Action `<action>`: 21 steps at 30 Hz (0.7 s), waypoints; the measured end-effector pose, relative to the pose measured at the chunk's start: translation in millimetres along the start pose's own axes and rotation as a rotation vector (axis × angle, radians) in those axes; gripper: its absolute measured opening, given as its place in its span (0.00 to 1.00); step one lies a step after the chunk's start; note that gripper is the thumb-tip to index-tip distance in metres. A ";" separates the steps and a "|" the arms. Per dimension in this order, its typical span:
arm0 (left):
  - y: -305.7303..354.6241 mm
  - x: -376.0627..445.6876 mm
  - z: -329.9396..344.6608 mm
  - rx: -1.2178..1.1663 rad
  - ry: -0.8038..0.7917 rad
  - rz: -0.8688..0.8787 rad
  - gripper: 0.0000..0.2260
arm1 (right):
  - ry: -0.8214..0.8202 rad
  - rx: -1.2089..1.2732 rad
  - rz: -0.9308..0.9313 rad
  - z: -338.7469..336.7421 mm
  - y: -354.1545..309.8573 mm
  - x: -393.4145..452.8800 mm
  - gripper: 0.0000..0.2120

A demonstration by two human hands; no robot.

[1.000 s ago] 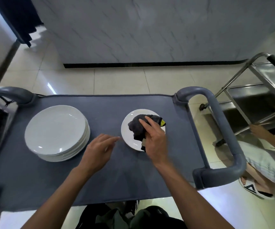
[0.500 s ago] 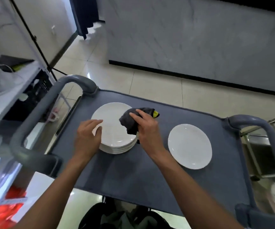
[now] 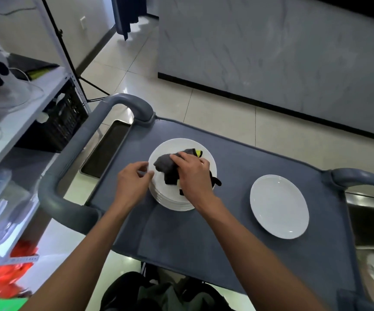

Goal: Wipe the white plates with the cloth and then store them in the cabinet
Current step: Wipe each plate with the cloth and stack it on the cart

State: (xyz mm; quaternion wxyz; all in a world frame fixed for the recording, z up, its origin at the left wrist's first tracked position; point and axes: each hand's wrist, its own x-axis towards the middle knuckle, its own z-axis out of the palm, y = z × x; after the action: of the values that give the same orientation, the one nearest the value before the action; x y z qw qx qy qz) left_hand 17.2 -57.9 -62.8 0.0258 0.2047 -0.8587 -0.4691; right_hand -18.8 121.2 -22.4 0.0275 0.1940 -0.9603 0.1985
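Now right hand (image 3: 195, 176) clutching cloth (image 3: 167, 166) atop plate stack (image 3: 177, 202), left hand (image 3: 132, 182) pinching its rim.

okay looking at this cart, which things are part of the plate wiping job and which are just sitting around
In the job:
stack of white round plates
single white round plate
dark grey cloth, under right hand
left hand at the stack's rim

Lying about:
black crate
orange-red packets
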 end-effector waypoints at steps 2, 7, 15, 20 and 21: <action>-0.8 2.6 0.6 -0.005 -0.005 -0.011 0.12 | -0.023 -0.025 -0.011 2.3 4.4 -1.5 0.16; -0.5 4.5 -3.4 -0.219 -0.067 -0.145 0.15 | -0.025 -0.008 -0.118 3.5 11.3 -7.2 0.20; 6.4 21.1 -8.4 -0.273 -0.079 -0.194 0.09 | -0.182 -0.211 -0.226 13.6 19.4 -0.1 0.31; 18.5 28.0 -10.4 -0.196 -0.073 -0.148 0.10 | -0.236 -0.262 -0.253 20.7 26.8 -4.5 0.29; 19.9 29.2 -10.5 -0.187 -0.074 -0.147 0.11 | -0.231 -0.272 -0.260 21.4 28.1 -5.6 0.28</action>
State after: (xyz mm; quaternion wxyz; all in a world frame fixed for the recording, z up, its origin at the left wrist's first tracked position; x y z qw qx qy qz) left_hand -13.5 -67.8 -45.1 -0.0214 0.2462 -0.7944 -0.5548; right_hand -24.0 138.6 -53.2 -0.0314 0.3322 -0.9419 0.0386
